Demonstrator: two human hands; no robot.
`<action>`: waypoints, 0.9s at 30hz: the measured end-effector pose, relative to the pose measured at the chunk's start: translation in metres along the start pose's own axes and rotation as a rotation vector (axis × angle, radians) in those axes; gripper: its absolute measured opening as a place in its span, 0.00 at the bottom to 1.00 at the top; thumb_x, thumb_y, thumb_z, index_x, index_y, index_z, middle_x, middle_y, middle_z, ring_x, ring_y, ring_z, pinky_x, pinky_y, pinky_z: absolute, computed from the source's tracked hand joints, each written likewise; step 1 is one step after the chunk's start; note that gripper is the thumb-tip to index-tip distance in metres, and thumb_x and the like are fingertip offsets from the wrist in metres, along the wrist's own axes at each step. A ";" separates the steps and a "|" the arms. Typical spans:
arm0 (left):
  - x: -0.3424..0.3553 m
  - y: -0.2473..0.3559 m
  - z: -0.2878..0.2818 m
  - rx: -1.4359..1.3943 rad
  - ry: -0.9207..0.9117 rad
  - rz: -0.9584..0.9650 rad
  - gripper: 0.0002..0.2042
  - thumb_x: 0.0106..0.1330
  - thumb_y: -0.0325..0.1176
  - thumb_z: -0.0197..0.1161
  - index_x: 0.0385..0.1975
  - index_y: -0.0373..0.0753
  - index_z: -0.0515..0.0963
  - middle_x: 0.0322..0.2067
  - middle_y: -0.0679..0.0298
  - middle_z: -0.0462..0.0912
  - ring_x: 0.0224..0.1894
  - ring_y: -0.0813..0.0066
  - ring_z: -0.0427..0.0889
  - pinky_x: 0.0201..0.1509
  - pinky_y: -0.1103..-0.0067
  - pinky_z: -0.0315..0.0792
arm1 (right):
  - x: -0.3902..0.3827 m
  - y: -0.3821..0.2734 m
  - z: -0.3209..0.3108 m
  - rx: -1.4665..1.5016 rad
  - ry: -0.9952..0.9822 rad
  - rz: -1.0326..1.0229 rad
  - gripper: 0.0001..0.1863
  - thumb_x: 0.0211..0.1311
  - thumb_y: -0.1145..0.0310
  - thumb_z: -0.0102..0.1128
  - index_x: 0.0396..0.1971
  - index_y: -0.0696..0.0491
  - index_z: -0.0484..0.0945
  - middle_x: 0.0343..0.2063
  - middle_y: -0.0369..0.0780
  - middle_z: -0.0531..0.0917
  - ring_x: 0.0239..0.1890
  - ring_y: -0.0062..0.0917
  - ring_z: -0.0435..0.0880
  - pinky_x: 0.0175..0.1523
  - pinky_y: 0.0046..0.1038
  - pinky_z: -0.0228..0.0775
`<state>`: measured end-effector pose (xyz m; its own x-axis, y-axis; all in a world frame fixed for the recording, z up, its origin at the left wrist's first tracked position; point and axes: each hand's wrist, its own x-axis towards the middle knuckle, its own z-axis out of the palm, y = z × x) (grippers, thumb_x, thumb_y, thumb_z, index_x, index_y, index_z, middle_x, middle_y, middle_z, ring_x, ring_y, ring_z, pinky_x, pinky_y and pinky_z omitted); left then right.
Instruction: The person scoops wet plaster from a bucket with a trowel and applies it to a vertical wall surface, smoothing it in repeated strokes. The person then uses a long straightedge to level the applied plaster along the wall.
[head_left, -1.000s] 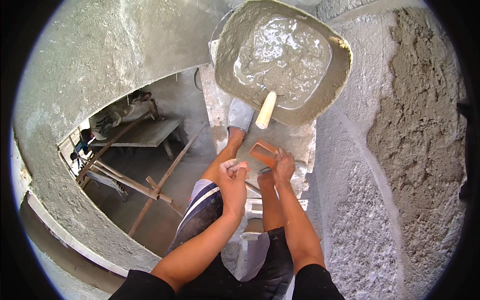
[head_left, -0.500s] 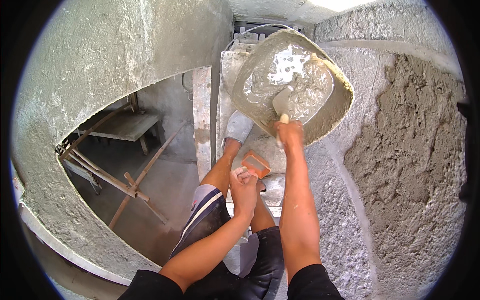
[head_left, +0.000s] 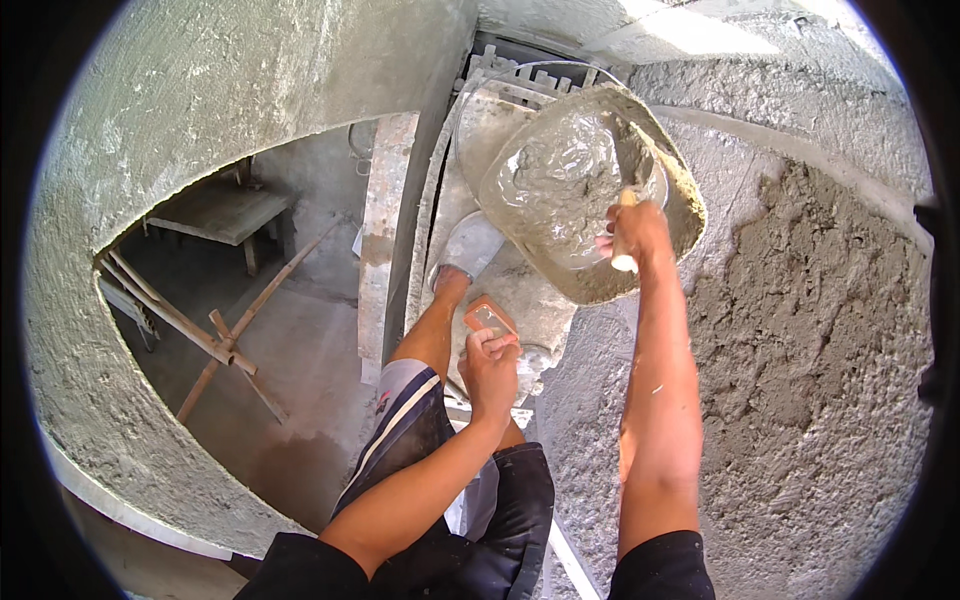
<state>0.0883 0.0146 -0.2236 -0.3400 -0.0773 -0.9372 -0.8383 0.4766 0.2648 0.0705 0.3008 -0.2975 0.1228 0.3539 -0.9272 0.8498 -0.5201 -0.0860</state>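
Observation:
My right hand [head_left: 642, 232] is closed round the light wooden handle of a trowel [head_left: 625, 258], over the right side of a mortar-caked bucket [head_left: 530, 262]. Its blade is mostly hidden by the hand and the mortar. Wet grey mortar [head_left: 555, 185] lies inside, shiny on top and heaped toward the far side. Lower down, in front of my body, my left hand [head_left: 490, 375] is closed on a small orange rectangular tool [head_left: 490, 316] with a greyish face. Its grip is hidden behind my fingers.
The bucket stands on a narrow, stained platform [head_left: 540, 290], where my shoe [head_left: 468, 248] rests too. Rough wall [head_left: 810, 300] with a darker mortar patch rises at right. At left, a curved opening looks down on crossed wooden poles [head_left: 230, 355] and a low table [head_left: 218, 212].
My right hand has moved right with the trowel, and its handle has turned. The mortar has shifted into a heap. My left hand stays low with the orange tool, while the view has shifted slightly.

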 end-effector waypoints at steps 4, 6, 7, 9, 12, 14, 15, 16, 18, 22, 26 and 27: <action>-0.001 -0.002 0.000 -0.051 0.030 0.098 0.18 0.65 0.23 0.62 0.53 0.25 0.68 0.46 0.47 0.84 0.39 0.65 0.88 0.38 0.77 0.83 | 0.019 -0.069 -0.006 -0.837 0.241 -0.334 0.14 0.65 0.71 0.55 0.43 0.60 0.85 0.37 0.51 0.89 0.35 0.37 0.91 0.40 0.36 0.83; -0.003 -0.003 0.001 -0.067 0.022 0.059 0.18 0.65 0.23 0.62 0.53 0.25 0.68 0.46 0.47 0.84 0.38 0.65 0.88 0.38 0.76 0.83 | 0.016 -0.081 0.012 -0.969 0.388 -0.544 0.14 0.63 0.71 0.55 0.42 0.58 0.87 0.41 0.50 0.89 0.43 0.39 0.91 0.44 0.38 0.83; -0.004 -0.004 0.002 -0.047 0.004 0.044 0.18 0.66 0.24 0.60 0.53 0.27 0.67 0.46 0.49 0.83 0.40 0.66 0.87 0.41 0.76 0.82 | 0.012 -0.082 0.024 -0.975 0.461 -0.641 0.13 0.63 0.72 0.55 0.39 0.59 0.87 0.39 0.50 0.89 0.41 0.42 0.91 0.43 0.38 0.83; -0.007 -0.003 0.004 -0.031 -0.033 -0.012 0.16 0.69 0.25 0.57 0.54 0.32 0.65 0.47 0.54 0.81 0.44 0.68 0.85 0.47 0.76 0.78 | 0.003 -0.077 0.049 -1.038 0.453 -0.688 0.12 0.62 0.72 0.56 0.39 0.58 0.87 0.39 0.49 0.89 0.41 0.44 0.91 0.44 0.38 0.83; -0.008 0.001 0.006 -0.019 -0.039 0.033 0.17 0.69 0.25 0.57 0.55 0.31 0.65 0.47 0.53 0.81 0.43 0.68 0.85 0.45 0.76 0.79 | -0.006 -0.058 0.073 -1.159 0.375 -0.654 0.11 0.61 0.70 0.61 0.40 0.57 0.87 0.40 0.47 0.89 0.44 0.40 0.91 0.45 0.36 0.84; -0.010 0.004 0.007 0.006 -0.035 0.001 0.17 0.69 0.25 0.57 0.55 0.31 0.65 0.47 0.53 0.81 0.43 0.68 0.85 0.44 0.77 0.80 | -0.010 -0.036 0.079 -1.135 0.378 -0.689 0.10 0.61 0.70 0.62 0.38 0.57 0.87 0.40 0.49 0.89 0.43 0.41 0.90 0.43 0.36 0.84; -0.010 0.006 0.007 0.006 -0.042 0.004 0.17 0.69 0.25 0.57 0.55 0.31 0.65 0.47 0.53 0.81 0.43 0.68 0.85 0.44 0.77 0.80 | -0.011 -0.021 0.078 -1.126 0.317 -0.747 0.11 0.62 0.70 0.61 0.40 0.57 0.86 0.40 0.50 0.88 0.42 0.42 0.90 0.42 0.37 0.83; -0.011 0.006 0.008 0.007 -0.031 0.002 0.17 0.69 0.25 0.57 0.55 0.30 0.65 0.47 0.53 0.81 0.43 0.68 0.85 0.44 0.77 0.80 | -0.012 -0.004 0.076 -1.112 0.270 -0.816 0.11 0.62 0.69 0.60 0.41 0.58 0.84 0.41 0.51 0.88 0.42 0.43 0.90 0.41 0.38 0.83; -0.011 0.007 0.009 -0.015 -0.011 0.023 0.17 0.69 0.24 0.56 0.55 0.30 0.65 0.47 0.53 0.81 0.42 0.68 0.86 0.43 0.77 0.80 | -0.009 0.035 0.069 -0.954 0.313 -0.739 0.15 0.65 0.69 0.56 0.47 0.61 0.80 0.41 0.54 0.87 0.41 0.45 0.89 0.40 0.41 0.83; -0.007 0.004 0.010 0.009 -0.050 -0.003 0.17 0.69 0.24 0.56 0.55 0.30 0.65 0.47 0.52 0.81 0.42 0.68 0.86 0.44 0.76 0.81 | 0.030 0.101 0.037 -0.596 0.638 -0.379 0.22 0.70 0.68 0.46 0.58 0.66 0.69 0.40 0.58 0.85 0.41 0.50 0.88 0.40 0.47 0.82; -0.002 -0.001 0.010 0.004 -0.060 -0.008 0.17 0.69 0.24 0.56 0.55 0.30 0.64 0.48 0.52 0.81 0.42 0.68 0.86 0.44 0.76 0.81 | 0.083 0.129 0.051 -0.367 0.586 -0.241 0.23 0.73 0.64 0.45 0.58 0.67 0.65 0.40 0.62 0.84 0.41 0.55 0.87 0.41 0.49 0.81; -0.001 -0.002 0.010 -0.008 -0.031 -0.018 0.17 0.69 0.24 0.56 0.56 0.30 0.64 0.48 0.52 0.81 0.42 0.67 0.86 0.45 0.76 0.81 | 0.091 0.133 0.069 -0.261 0.592 -0.204 0.28 0.69 0.58 0.55 0.56 0.66 0.65 0.41 0.64 0.84 0.40 0.53 0.88 0.46 0.47 0.82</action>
<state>0.0946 0.0228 -0.2252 -0.3114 -0.0584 -0.9485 -0.8475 0.4685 0.2494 0.1598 0.2103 -0.4186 0.1436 0.8296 -0.5396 0.9726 -0.2191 -0.0781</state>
